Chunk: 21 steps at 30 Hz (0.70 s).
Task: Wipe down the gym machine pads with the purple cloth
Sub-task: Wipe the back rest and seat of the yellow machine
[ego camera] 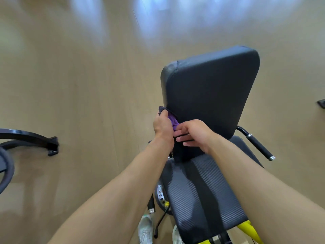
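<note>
At the centre of the head view, an upright black back pad rises from a ribbed black seat pad that lies nearer the camera. The purple cloth is bunched against the lower left edge of the back pad. The left hand grips it with curled fingers, and a darker fold sticks out above that hand. The right hand lies across the lower part of the back pad with its fingers straight and slightly spread. They point left, and their tips reach the cloth just beside the left hand.

A black handle with a silver end cap juts out to the right of the seat. Yellow frame parts show at the near right, under the seat. A round metal plate with a row of holes sits at the seat's left side. Two light shoes stand on the tan floor near the bottom edge. Far to the left, the curved black frame of another machine rests on the floor.
</note>
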### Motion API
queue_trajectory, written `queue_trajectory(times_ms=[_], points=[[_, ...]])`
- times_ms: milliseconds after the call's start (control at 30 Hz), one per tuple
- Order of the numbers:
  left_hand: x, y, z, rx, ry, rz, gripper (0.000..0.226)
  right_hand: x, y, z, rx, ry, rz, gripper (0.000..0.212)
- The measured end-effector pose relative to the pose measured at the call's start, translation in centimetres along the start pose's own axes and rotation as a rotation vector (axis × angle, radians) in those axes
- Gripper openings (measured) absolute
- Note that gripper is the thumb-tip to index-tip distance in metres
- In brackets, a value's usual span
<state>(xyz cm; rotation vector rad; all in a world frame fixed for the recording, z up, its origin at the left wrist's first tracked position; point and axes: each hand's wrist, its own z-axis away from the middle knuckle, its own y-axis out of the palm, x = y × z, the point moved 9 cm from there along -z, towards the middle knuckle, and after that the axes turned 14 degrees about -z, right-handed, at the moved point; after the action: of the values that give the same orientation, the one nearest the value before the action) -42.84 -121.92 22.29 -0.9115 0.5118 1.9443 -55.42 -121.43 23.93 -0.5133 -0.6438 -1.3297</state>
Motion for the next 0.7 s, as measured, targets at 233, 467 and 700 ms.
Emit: queue_trajectory(times_ms=[233,467,700], points=[[-12.0,0.1,2.6,-0.003,0.36,0.016,0.021,8.8,1.9,3.7,0.032,-0.355,-0.163,0.035],[-7.7,-0.5,0.9,0.125,0.286,-0.231,0.03,13.0,-1.0,5.3,-0.181,-0.672,-0.242,0.029],[-13.7,1.2,2.9,0.115,0.498,-0.29,0.038,12.9,-2.1,5.7,-0.285,-0.66,-0.166,0.027]])
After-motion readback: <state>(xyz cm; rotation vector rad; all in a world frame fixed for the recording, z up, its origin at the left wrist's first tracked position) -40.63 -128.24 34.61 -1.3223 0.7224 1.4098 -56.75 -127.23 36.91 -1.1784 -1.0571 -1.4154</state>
